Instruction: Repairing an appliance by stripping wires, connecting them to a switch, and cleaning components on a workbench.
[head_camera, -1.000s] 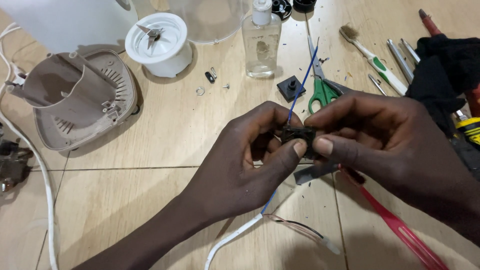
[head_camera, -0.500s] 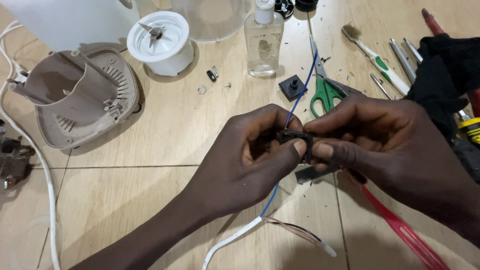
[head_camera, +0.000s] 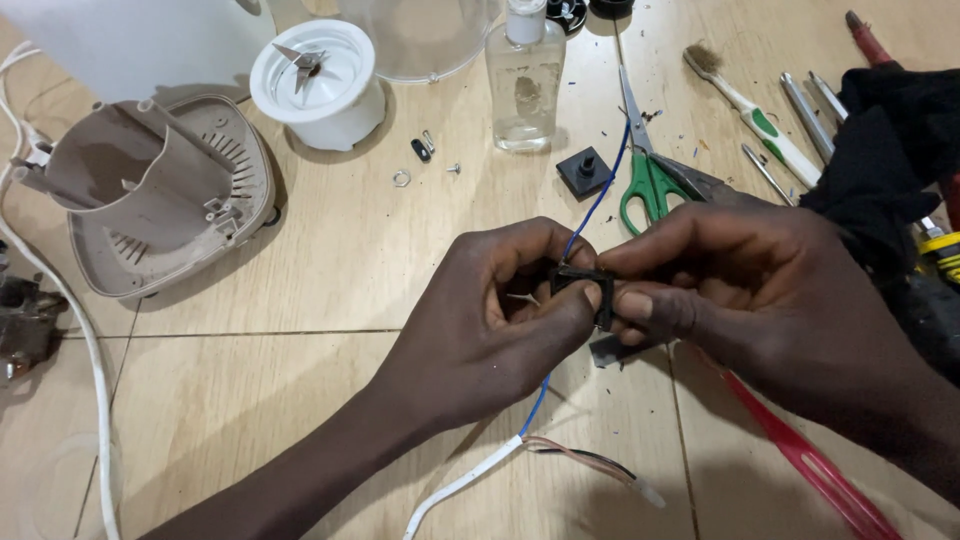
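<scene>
My left hand (head_camera: 490, 320) and my right hand (head_camera: 740, 290) meet over the middle of the wooden floor, both pinching a small black switch part (head_camera: 583, 285) between thumbs and fingertips. A blue wire (head_camera: 596, 205) runs up from the part toward the scissors, and it also trails down below my hands (head_camera: 534, 405) to a white cable (head_camera: 462, 484) with red and black cores. The part's underside is hidden by my fingers.
A beige appliance base (head_camera: 160, 195) lies at left, with a white blade unit (head_camera: 318, 82) and a clear bottle (head_camera: 524, 80) behind. Green-handled scissors (head_camera: 648, 170), a small black square piece (head_camera: 584, 171), loose screws (head_camera: 420, 150), a toothbrush (head_camera: 755, 115), screwdrivers and black cloth (head_camera: 890, 150) lie right.
Both hands stay together on the black part; my fingers have shifted slightly around it, and the view has drifted a little.
</scene>
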